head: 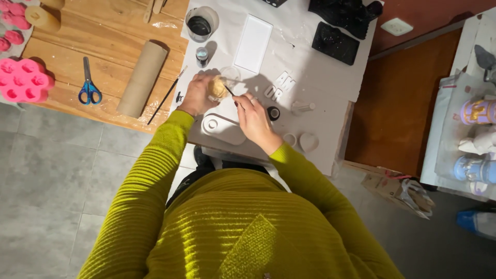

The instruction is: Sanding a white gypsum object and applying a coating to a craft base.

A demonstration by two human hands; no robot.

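From the head view we look straight down on our own two arms in ribbed yellow-green sleeves, both bent at the elbow and reaching away from us over a white paper-covered table (pixel 320 77). Our left hand (pixel 199 95) is turned inward, its fingers curled around a small tan figure (pixel 217 88) held just above the table, with a clear cup right behind it on the far side. Our right hand (pixel 254 118) comes in from the right with the wrist angled left, fingers pinched together on a thin dark brush (pixel 229 91) whose tip touches the tan figure.

Just near of the hands lies a white oval tray (pixel 223 128); to its right sit a small black pot (pixel 273 113) and a white heart-shaped piece (pixel 309 141). Farther off lie a white rectangular slab (pixel 252 43) and a white cup of dark liquid (pixel 199 25).

On the wooden board to the left we see a cardboard tube (pixel 141 78), blue-handled scissors (pixel 89 85), a long thin brush (pixel 166 96) and, at the far left edge, a pink mould (pixel 23 80).
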